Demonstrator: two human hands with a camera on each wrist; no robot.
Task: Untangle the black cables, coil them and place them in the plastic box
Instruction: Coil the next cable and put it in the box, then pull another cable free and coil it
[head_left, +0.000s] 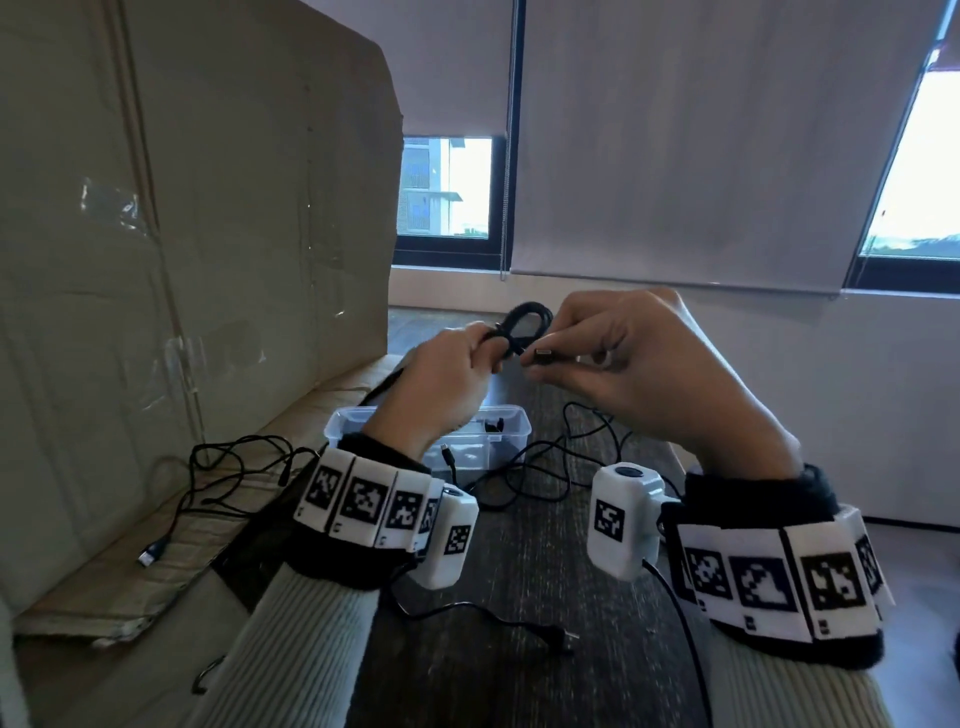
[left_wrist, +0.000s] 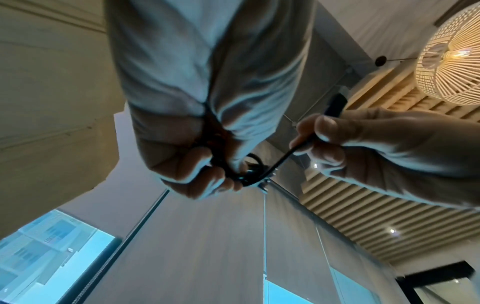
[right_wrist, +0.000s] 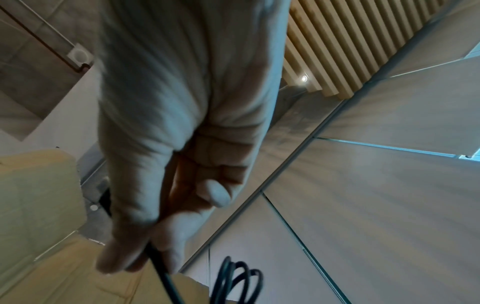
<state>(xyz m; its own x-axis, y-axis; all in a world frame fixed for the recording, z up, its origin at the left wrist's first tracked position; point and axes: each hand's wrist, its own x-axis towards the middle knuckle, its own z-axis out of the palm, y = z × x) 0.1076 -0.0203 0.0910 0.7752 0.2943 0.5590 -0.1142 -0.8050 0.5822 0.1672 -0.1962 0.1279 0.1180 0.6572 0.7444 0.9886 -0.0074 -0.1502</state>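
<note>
Nearest the head camera, bottom of frame: two ribbed pale sleeves (head_left: 291, 649) with marker-tagged wristbands (head_left: 363, 506) and white wrist camera pods (head_left: 623, 519).

Left hand (head_left: 441, 384), frame centre: fingers clenched around a small black cable coil (head_left: 524, 325), loops sticking up above the fist. Left wrist view shows the same loops (left_wrist: 249, 170) pinned between thumb and curled fingers.

Right hand (head_left: 639, 364), just right of it: thumb and forefinger pinching the coil's free end at the USB plug (head_left: 543, 357), plug tip pointing left at the coil. A short run of cable links the two hands. Right wrist view is blurred, but the cable (right_wrist: 166, 275) passes through the fingertips (right_wrist: 114, 257) and the coil (right_wrist: 233, 277) sits at bottom centre.

Clear plastic box (head_left: 514, 431): on the dark surface (head_left: 545, 597) below and behind the hands, partly hidden by the left wrist. Lid off; some dark item inside, can't tell what.

Loose black cables: one tangle (head_left: 234, 467) at lower left, draped over the flattened cardboard (head_left: 156, 561), USB end (head_left: 150, 556) lying on it. Another tangle (head_left: 561, 467) right of the box. One more cable with a barrel plug (head_left: 550, 636) on the surface, bottom centre.

Big cardboard sheet (head_left: 182, 208) stands along the left side. Roller blinds (head_left: 701, 145) and windows fill the top right.
</note>
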